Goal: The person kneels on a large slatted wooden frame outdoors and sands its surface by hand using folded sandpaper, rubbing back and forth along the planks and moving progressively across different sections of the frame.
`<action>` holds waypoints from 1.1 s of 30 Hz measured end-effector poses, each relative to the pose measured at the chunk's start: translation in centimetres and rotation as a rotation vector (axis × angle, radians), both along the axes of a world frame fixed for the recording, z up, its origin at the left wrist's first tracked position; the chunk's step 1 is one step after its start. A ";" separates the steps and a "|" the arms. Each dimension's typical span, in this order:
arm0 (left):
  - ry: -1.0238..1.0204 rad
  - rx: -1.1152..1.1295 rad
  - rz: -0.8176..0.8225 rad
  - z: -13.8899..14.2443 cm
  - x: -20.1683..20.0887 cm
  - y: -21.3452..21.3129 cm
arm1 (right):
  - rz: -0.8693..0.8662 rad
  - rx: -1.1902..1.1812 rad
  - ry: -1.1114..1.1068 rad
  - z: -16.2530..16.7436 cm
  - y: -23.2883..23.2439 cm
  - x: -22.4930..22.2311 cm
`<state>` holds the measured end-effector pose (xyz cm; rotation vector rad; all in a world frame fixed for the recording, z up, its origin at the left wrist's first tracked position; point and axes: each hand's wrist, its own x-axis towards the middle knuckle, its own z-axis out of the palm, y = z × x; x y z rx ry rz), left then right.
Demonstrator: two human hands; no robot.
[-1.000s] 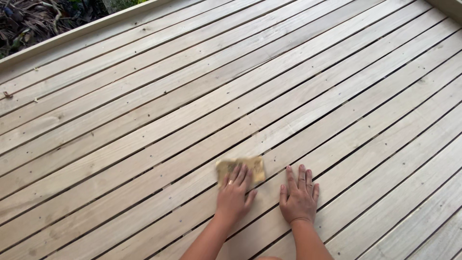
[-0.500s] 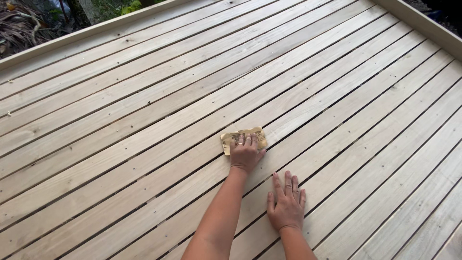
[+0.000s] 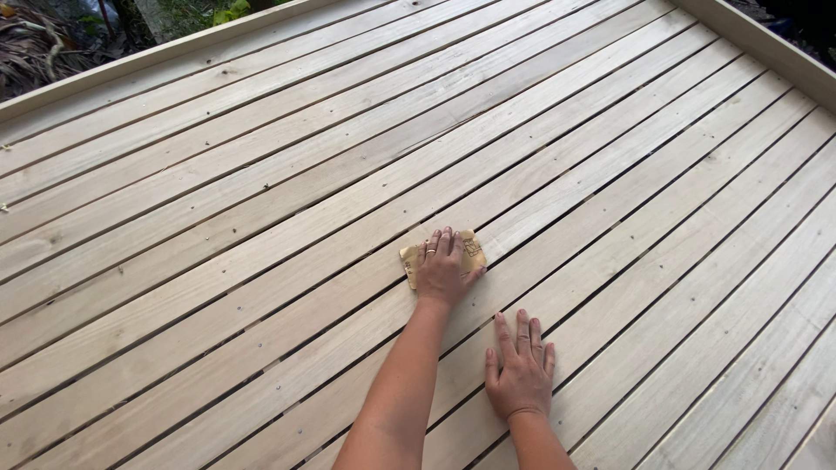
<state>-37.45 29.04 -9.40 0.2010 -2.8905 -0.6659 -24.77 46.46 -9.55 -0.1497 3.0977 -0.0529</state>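
My left hand (image 3: 441, 268) lies palm down on a yellowish sheet of sandpaper (image 3: 472, 248) and presses it onto a pale deck board (image 3: 287, 261). A ring shows on one finger, and most of the sheet is hidden under the hand. My left arm stretches forward from the bottom of the view. My right hand (image 3: 520, 370) rests flat on the boards, fingers spread, holding nothing. It sits nearer to me and to the right of the sandpaper.
The wooden deck (image 3: 610, 174) of light planks runs diagonally, with dark gaps and screw heads. A raised timber edge (image 3: 157, 57) borders the far side and another (image 3: 766, 48) the right. Plants and dry leaves (image 3: 52, 35) lie beyond the far-left edge.
My left hand has pushed the sandpaper forward along the board, away from me, with the arm stretching out. My right hand has stayed flat on the deck.
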 end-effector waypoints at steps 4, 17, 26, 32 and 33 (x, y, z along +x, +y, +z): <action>0.253 -0.094 -0.083 -0.9 -0.1 0.0 | -0.004 -0.006 -0.012 0.1 0.0 0.0; 0.207 0.020 0.009 -3.9 29.5 -8.0 | 0.009 -0.065 0.048 -0.4 -0.1 0.3; 0.164 0.053 -0.177 -4.2 4.8 -3.2 | 0.039 -0.138 0.130 -0.3 0.5 1.1; 0.138 0.018 -0.241 -2.5 7.8 -2.0 | 0.029 -0.139 0.079 0.0 0.7 1.3; 0.138 -0.014 -0.250 -2.5 11.5 -2.7 | 0.025 -0.129 0.091 -0.1 0.7 1.4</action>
